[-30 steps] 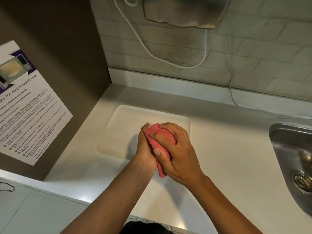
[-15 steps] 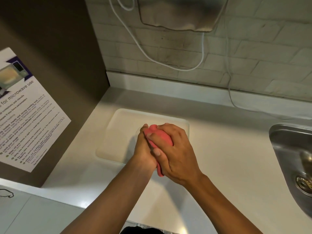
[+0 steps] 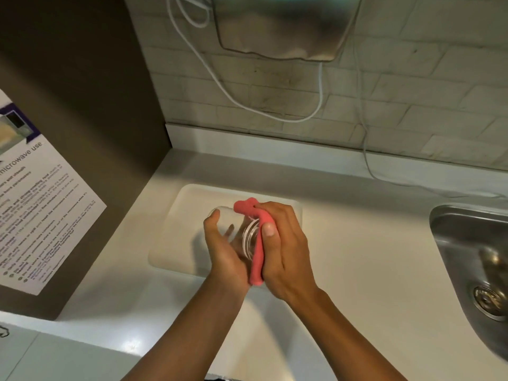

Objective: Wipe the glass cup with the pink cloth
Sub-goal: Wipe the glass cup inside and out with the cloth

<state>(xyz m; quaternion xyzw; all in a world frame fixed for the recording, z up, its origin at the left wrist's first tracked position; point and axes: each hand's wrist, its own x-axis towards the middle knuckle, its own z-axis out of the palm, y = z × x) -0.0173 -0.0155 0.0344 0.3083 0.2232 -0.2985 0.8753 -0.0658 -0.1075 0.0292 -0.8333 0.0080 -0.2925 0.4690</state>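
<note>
on the far left a printed notice point(image 3: 41, 204) about microwave use is stuck to the brown side panel point(image 3: 90, 105). next along, a white tray point(image 3: 176, 243) lies flat on the pale counter point(image 3: 357, 270), near the back corner. above the tray the left hand point(image 3: 222, 251) is wrapped around the glass cup point(image 3: 242, 232), fingers curled round its far side and palm under its body, so the cup is lifted off the tray and lies tilted with its mouth toward the right. the pink cloth point(image 3: 257, 243) is pressed against that mouth and drapes down between the two palms. the right hand point(image 3: 286, 248) is clamped on the cloth, thumb along its front fold, fingers bent over the top. on the tiled wall behind, a metal box point(image 3: 283, 26) hangs with a white cable point(image 3: 247, 105) looping below it. at the far right edge sits a steel sink point(image 3: 467, 257) with its drain point(image 3: 492, 301).
</note>
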